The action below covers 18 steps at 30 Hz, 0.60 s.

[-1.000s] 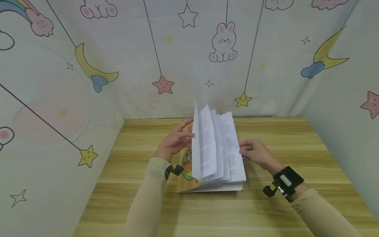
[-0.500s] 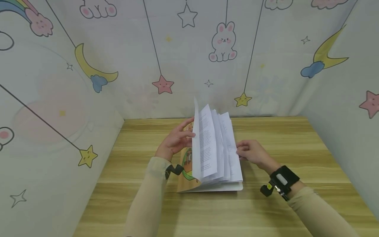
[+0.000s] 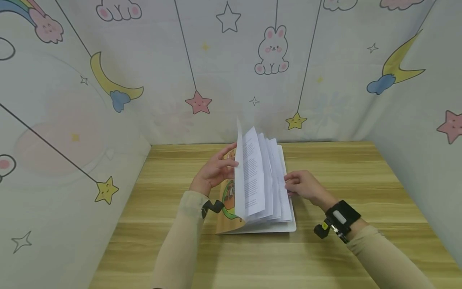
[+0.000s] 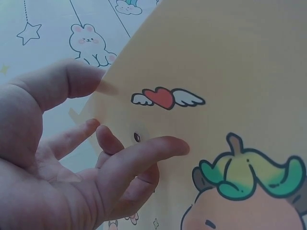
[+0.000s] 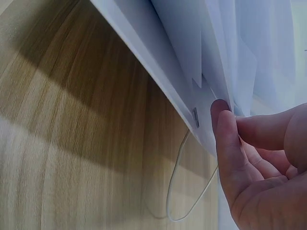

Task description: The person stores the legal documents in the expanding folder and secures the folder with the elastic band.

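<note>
A file folder (image 3: 268, 228) with a cartoon-printed cover (image 4: 206, 52) stands partly open on the table, several printed sheets (image 3: 254, 172) fanned upright inside. My left hand (image 3: 215, 170) holds the raised cover by its outer edge, the upper finger bent over that edge and other fingers against the printed side. At the folder's right side, my right hand (image 3: 304, 186) pinches the edge of a white sheet (image 5: 218, 62) between thumb and index finger. A thin cord loop (image 5: 169, 191) hangs from the folder edge, close to a small metal clip (image 5: 195, 117).
The wooden table (image 3: 173, 172) runs back to a white cloth (image 3: 227, 80) printed with rabbits, stars and moons, which also forms both sides. A wrist camera on a black strap (image 3: 343, 218) sits on the right arm.
My right hand has moved left with the pinched sheet, bringing it closer to the other papers and baring more of the folder's right edge. My left hand and the cover stay put.
</note>
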Each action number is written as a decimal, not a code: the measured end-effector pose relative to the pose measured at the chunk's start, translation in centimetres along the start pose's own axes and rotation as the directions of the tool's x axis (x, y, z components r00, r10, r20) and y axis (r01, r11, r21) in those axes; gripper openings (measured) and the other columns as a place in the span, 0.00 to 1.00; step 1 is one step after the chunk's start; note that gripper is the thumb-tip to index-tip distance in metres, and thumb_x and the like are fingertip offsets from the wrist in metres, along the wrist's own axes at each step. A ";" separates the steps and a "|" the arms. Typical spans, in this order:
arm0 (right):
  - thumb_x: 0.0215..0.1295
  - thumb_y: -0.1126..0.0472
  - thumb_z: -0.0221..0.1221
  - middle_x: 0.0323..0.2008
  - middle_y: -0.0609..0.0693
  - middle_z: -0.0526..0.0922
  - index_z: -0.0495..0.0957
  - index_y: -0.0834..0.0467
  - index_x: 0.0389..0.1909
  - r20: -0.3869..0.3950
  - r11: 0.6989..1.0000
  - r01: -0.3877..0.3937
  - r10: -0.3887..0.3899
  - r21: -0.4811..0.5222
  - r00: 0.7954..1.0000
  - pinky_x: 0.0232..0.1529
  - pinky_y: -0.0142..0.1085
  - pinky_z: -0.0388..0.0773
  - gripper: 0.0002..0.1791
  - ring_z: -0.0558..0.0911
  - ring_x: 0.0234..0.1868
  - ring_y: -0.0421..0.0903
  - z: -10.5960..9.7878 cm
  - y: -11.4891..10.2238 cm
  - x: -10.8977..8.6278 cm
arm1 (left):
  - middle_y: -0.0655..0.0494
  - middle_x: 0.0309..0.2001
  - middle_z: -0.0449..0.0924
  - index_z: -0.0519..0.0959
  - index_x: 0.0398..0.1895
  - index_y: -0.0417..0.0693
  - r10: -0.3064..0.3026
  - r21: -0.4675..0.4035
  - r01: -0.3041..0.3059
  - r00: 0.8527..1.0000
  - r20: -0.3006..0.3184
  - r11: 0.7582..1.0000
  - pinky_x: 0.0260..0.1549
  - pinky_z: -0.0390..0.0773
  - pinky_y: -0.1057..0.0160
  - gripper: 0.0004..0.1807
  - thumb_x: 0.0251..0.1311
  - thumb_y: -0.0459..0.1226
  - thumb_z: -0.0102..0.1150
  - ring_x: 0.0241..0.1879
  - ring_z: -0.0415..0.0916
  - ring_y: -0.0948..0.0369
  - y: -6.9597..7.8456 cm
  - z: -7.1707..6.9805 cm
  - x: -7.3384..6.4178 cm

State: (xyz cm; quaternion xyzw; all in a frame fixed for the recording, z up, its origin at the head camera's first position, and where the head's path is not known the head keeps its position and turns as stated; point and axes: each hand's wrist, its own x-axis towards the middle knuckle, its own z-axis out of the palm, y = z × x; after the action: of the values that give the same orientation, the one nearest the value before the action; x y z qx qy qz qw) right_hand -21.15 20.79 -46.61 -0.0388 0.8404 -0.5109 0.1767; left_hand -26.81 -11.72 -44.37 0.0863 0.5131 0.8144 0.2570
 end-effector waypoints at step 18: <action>0.69 0.74 0.61 0.34 0.55 0.88 0.76 0.77 0.57 0.041 0.999 0.045 -0.046 0.028 0.998 0.33 0.36 0.83 0.18 0.81 0.31 0.41 1.0 0.7 1.4 | 0.30 0.71 0.64 0.63 0.82 0.57 0.005 -0.012 -0.005 1.000 0.021 1.000 0.40 0.87 0.52 0.42 0.67 0.20 0.52 0.48 0.81 0.45 0.0 0.1 0.0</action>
State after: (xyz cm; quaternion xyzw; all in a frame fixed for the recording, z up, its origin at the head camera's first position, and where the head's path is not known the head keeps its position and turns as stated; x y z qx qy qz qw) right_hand -22.02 19.90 -47.97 -0.0659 0.8284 -0.5252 0.1830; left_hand -26.80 -11.64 -44.34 0.0944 0.5051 0.8172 0.2609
